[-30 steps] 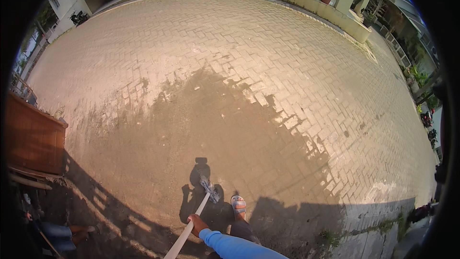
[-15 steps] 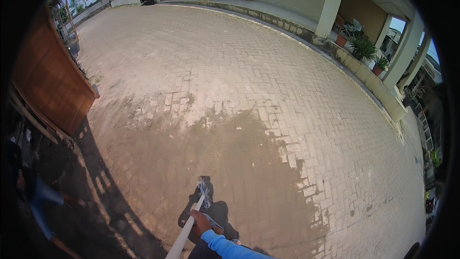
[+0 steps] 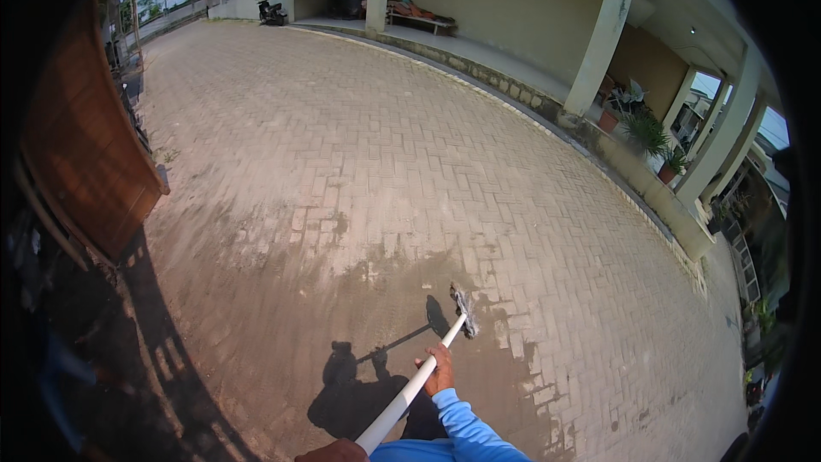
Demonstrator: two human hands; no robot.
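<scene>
My right hand (image 3: 434,370) is wrapped round a long white pole (image 3: 395,406), its forearm in a light blue sleeve. My left hand (image 3: 333,453) grips the pole lower down, at the bottom edge of the view. At the pole's far end a grey, shaggy mop-like head (image 3: 463,310) is over the paving, at the right part of a dark, dirt-covered or damp patch (image 3: 274,325). My shadow, with the pole's, falls left of the pole.
A wooden panel (image 3: 94,145) stands at the left, with a person partly visible in blue (image 3: 60,359) in shade below it. Behind the paved yard (image 3: 428,145) are a raised walkway with pillars (image 3: 599,34), a bench (image 3: 419,19), potted plants (image 3: 646,133) and a parked motorbike (image 3: 271,14).
The view has turned and risen toward the building. The mop head has moved forward and right from close by my feet. My right hand has moved up and right, and my left hand has come into view.
</scene>
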